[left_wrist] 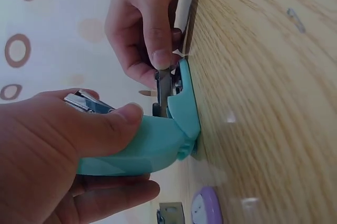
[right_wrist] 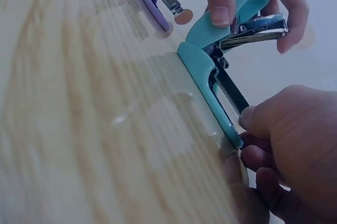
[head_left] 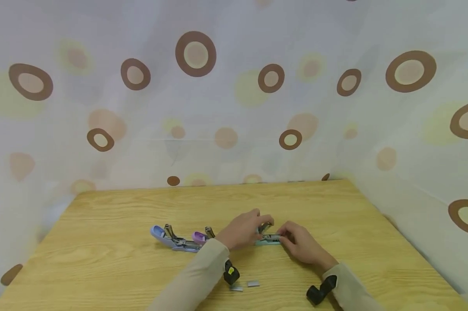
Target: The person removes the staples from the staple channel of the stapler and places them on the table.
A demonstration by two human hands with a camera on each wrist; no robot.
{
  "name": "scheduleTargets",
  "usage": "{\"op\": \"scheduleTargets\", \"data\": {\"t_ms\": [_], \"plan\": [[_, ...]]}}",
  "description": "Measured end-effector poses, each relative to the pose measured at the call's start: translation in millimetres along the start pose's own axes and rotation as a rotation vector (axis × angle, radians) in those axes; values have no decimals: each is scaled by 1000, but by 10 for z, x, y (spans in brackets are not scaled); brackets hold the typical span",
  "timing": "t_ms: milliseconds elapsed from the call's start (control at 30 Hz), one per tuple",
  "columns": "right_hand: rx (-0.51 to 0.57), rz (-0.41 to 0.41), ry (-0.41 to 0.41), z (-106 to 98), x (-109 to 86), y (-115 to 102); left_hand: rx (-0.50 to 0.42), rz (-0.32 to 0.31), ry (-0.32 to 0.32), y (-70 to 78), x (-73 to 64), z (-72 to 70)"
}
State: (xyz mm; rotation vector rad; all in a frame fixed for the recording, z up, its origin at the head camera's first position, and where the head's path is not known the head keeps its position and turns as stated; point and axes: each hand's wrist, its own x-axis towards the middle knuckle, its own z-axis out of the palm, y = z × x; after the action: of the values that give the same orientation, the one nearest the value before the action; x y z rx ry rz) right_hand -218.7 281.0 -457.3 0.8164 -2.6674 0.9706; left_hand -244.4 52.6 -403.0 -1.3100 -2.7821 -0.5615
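Note:
A teal stapler (left_wrist: 158, 139) lies opened wide on the table, its base down and its top cover tilted back. My left hand (head_left: 241, 231) grips the raised cover between thumb and fingers. At the front end of the base, my right hand (head_left: 301, 242) pinches the metal magazine (right_wrist: 231, 89), its thumb on top. Whether any staples sit inside the magazine cannot be made out. Just left of my left hand is a purple stapler (head_left: 198, 236), partly hidden by that hand. A light blue stapler (head_left: 160, 234), also opened, lies farther left.
Two small grey staple strips (head_left: 253, 284) lie on the wooden table (head_left: 113, 268), nearer to me than the staplers. Behind and to the right of the table hangs a white covering (head_left: 234, 108) with brown ring patterns.

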Motion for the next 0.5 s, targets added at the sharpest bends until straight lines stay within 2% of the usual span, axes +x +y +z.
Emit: {"op": "scheduleTargets", "data": {"t_ms": [167,400,500], "plan": [[-10,6,1,-21,-25,10,-41,-19,26,-38,-36,31],[-12,-26,-2,-13,-10,1,-19,21,78,-123,-98,47],[-18,-33,-2,-15,-7,-9,-40,15,94,-150,-113,51]]}}
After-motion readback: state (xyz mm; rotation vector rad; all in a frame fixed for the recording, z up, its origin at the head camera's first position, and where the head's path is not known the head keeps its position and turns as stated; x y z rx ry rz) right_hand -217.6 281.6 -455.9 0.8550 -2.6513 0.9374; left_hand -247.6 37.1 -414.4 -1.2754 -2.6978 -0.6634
